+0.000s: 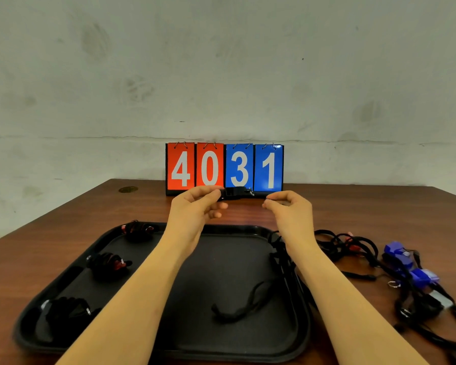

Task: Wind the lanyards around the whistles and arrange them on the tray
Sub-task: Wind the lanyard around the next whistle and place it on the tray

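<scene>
Your left hand (198,204) pinches a black whistle (234,193) above the bench (353,206), just before the scoreboard (224,168) reading 4031. Your right hand (287,206) has its fingers curled and thumb and forefinger together near the lanyard (279,248); whether it pinches the cord I cannot tell. Three wound whistles (108,262) lie along the left side of the black tray (169,349); unwound blue ones (398,252) lie tangled at right.

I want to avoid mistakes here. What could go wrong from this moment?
The lanyard trails loose onto the tray and may snag a wound whistle. The left hand pinches the black whistle only at one end, so it might slip while the right hand winds.
</scene>
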